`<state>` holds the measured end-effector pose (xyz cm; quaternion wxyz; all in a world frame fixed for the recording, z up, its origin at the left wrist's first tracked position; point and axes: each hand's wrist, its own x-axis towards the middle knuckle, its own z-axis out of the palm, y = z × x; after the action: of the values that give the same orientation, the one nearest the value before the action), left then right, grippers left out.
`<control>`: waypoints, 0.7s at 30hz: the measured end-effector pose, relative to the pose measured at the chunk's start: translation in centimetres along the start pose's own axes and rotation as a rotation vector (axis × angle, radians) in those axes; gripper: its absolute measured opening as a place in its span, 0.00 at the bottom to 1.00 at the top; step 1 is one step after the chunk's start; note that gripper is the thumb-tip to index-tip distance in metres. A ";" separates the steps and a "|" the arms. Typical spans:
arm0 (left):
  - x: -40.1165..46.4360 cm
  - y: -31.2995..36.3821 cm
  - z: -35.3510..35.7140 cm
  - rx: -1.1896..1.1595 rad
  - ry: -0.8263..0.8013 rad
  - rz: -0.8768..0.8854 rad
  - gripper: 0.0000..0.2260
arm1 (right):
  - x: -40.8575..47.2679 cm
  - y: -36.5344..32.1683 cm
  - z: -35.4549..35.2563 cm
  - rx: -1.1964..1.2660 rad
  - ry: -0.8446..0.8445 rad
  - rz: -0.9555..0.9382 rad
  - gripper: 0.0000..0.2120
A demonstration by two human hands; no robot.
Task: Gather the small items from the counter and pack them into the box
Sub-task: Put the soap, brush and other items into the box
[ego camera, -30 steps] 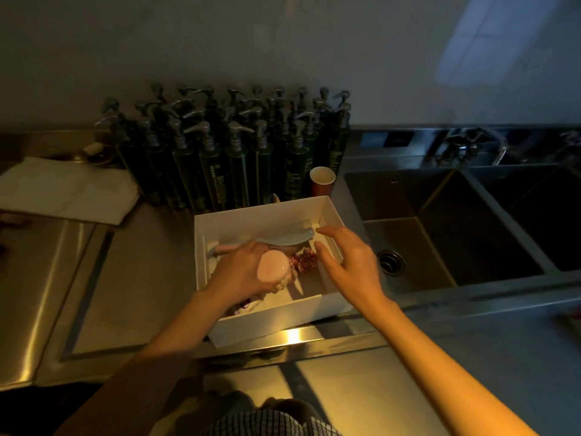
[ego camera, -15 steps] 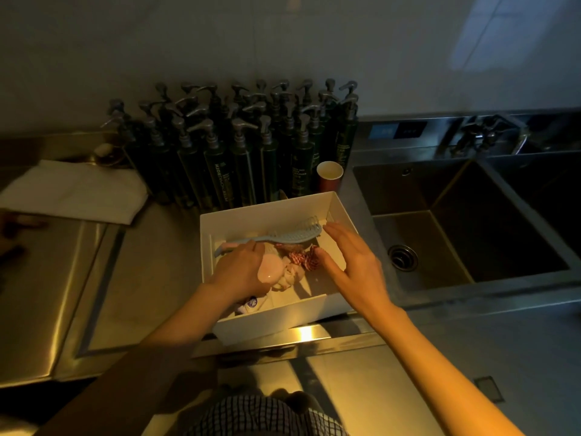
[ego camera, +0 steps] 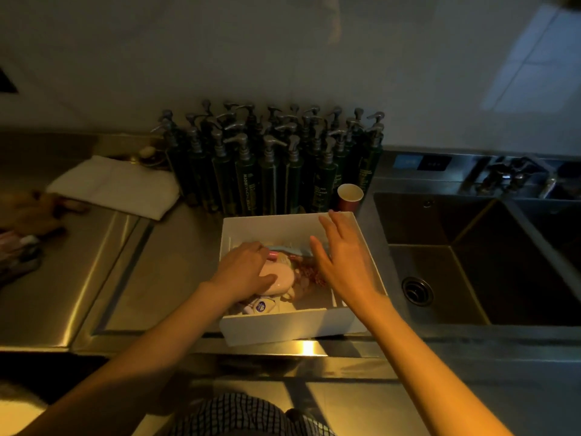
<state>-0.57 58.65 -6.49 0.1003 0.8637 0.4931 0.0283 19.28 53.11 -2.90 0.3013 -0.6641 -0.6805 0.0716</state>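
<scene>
I was in the packing step: my left hand pressed the pink oval case down into the white box on the worktop, its grip curled on it. My right hand hovered with fingers apart. I judged the next move was letting go and fetching the remaining items at far left.

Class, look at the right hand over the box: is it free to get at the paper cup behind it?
Probably yes. The right hand is open, holding nothing, and the paper cup stands just past the box rim, uncovered.
</scene>
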 end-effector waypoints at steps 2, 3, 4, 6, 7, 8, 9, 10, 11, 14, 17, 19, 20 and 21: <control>-0.7 -0.6 -0.7 0.004 0.150 -0.002 0.21 | 1.4 -1.2 0.7 -0.034 -0.033 -0.053 0.23; -1.1 -1.0 -1.1 0.010 0.226 -0.018 0.21 | 2.1 -1.9 1.2 -0.052 -0.042 -0.082 0.23; -1.6 -1.4 -1.5 0.017 0.303 -0.047 0.21 | 2.8 -2.8 1.7 -0.064 -0.045 -0.113 0.23; -2.6 -2.5 -2.4 0.046 0.417 -0.130 0.20 | 4.1 -4.9 2.9 -0.072 -0.048 -0.178 0.24; -3.2 -3.0 -2.8 0.064 0.457 -0.172 0.20 | 4.7 -6.0 3.6 -0.068 -0.049 -0.209 0.24; -3.8 -3.6 -3.4 0.085 0.496 -0.208 0.20 | 5.3 -7.2 4.3 -0.062 -0.052 -0.238 0.24; -4.5 -4.4 -4.0 0.107 0.527 -0.243 0.21 | 5.8 -8.5 5.0 -0.057 -0.057 -0.267 0.24; -5.2 -5.1 -4.6 0.136 0.552 -0.277 0.22 | 6.3 -9.9 5.8 -0.053 -0.067 -0.294 0.24; -6.0 -5.9 -5.2 0.161 0.576 -0.313 0.22 | 6.7 -11.2 6.5 -0.051 -0.074 -0.323 0.24; -8.3 -8.9 -6.1 0.192 0.629 -0.439 0.23 | 7.3 -15.1 8.9 -0.051 -0.087 -0.419 0.24; -10.9 -12.2 -6.3 0.215 0.695 -0.543 0.20 | 7.2 -18.5 11.6 -0.031 -0.115 -0.487 0.23; -12.9 -14.3 -6.0 0.235 0.722 -0.601 0.18 | 7.0 -20.5 13.4 -0.012 -0.108 -0.515 0.23; -13.7 -15.3 -5.8 0.240 0.725 -0.623 0.18 | 6.8 -21.6 14.3 -0.006 -0.122 -0.518 0.23; -14.6 -16.4 -5.4 0.240 0.724 -0.642 0.17 | 6.6 -22.6 15.3 0.001 -0.144 -0.520 0.22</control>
<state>-22.77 55.02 -3.81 -0.1740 0.6086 0.7369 0.2372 -7.51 61.56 -1.92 0.2608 -0.4601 -0.8478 0.0392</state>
